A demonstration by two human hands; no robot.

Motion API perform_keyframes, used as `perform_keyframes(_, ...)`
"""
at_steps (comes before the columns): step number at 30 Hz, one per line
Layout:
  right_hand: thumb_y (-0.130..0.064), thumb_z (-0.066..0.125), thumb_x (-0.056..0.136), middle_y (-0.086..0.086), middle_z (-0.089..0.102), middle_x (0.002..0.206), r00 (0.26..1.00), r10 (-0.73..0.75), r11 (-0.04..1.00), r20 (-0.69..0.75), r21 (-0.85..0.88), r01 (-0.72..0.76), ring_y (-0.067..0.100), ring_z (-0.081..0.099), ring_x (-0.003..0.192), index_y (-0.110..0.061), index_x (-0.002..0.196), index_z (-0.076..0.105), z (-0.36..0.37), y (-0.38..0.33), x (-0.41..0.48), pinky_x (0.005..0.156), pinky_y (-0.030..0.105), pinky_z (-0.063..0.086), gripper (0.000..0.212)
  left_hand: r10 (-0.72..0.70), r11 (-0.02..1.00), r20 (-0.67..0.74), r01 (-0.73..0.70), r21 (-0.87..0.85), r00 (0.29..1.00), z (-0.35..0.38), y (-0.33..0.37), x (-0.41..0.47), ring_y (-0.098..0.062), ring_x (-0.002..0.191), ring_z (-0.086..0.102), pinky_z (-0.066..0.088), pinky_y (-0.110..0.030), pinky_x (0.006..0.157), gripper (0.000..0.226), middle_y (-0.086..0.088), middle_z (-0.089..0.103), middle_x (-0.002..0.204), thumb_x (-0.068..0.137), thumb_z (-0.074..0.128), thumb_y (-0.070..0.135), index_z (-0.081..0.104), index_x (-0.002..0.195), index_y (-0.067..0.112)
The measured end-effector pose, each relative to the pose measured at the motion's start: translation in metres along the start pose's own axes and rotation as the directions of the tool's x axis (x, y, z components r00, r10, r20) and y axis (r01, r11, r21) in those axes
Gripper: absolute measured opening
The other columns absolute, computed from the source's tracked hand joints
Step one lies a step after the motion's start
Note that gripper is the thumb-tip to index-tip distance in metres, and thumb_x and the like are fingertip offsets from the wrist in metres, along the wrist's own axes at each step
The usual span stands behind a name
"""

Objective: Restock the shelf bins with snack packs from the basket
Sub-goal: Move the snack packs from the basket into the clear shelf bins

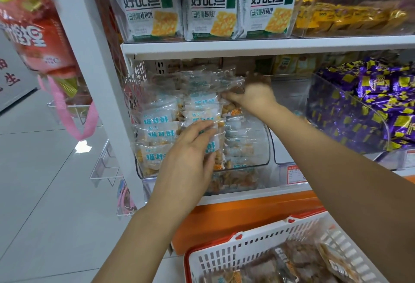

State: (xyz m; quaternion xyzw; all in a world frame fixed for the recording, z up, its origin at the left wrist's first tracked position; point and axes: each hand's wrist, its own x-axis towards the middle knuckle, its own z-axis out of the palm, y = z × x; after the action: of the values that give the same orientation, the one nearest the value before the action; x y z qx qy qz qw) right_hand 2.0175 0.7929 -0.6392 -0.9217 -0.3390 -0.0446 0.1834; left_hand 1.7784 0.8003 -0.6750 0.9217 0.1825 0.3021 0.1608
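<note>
At frame centre, left hand presses flat on snack packs in the bin. Right hand, just above, grips the topmost ones.

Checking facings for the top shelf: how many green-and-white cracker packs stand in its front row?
3: the left pack, the middle pack, the right pack, side by side in the clear bin. More lie on top, cut off by the frame; others may hide behind.

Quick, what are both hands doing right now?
Left hand: open, fingers flat on the stacked packs.
Right hand: gripping a clear snack pack.
</note>
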Motion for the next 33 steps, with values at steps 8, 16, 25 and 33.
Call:
perform_keyframes(8,-0.060,0.053,0.087,0.004,0.054,0.130,0.952,-0.062,0.931,0.301,0.360,-0.053,0.025,0.051,0.118,-0.014,0.135,0.048,-0.001,0.004,0.002,0.084,0.027,0.037,0.067,0.013,1.000,-0.010,-0.013,0.005,1.000,0.001,-0.001,0.000,-0.013,0.126,0.047,0.031,-0.021,0.102,0.047,0.004,0.049,0.139,0.085,0.065,0.007,0.057,0.131,0.014)
perform_keyframes(16,-0.058,0.056,0.086,0.008,0.052,0.137,0.953,-0.049,0.893,0.300,0.439,-0.093,0.024,0.050,0.121,-0.014,0.138,0.044,-0.006,0.004,-0.012,0.089,0.027,0.037,0.069,0.037,0.999,-0.017,-0.037,0.026,0.999,0.001,-0.001,-0.001,-0.018,0.127,0.046,0.032,-0.023,0.102,0.046,-0.002,0.049,0.139,0.087,0.062,0.006,0.055,0.132,0.009)
perform_keyframes(25,-0.053,0.056,0.090,0.009,0.051,0.138,0.995,0.032,0.873,0.095,0.482,-0.074,0.024,0.047,0.126,-0.009,0.138,0.044,-0.037,0.030,-0.080,0.101,0.032,0.039,0.067,0.127,0.991,-0.116,-0.122,0.054,0.985,-0.008,0.007,-0.031,-0.017,0.125,0.042,0.035,-0.020,0.094,0.039,-0.007,0.046,0.138,0.089,0.058,0.009,0.055,0.128,0.010)
perform_keyframes(33,-0.023,0.060,0.091,-0.006,0.047,0.058,1.000,-0.011,0.880,0.019,0.476,0.001,0.002,0.045,0.053,-0.020,0.061,0.048,-0.012,0.084,-0.205,0.055,0.023,0.036,0.033,0.138,0.990,0.275,-0.129,-0.051,0.952,0.010,0.023,-0.088,-0.010,0.086,0.055,0.046,-0.026,0.071,0.013,0.008,0.058,0.089,0.087,0.048,0.027,0.059,0.090,0.022)
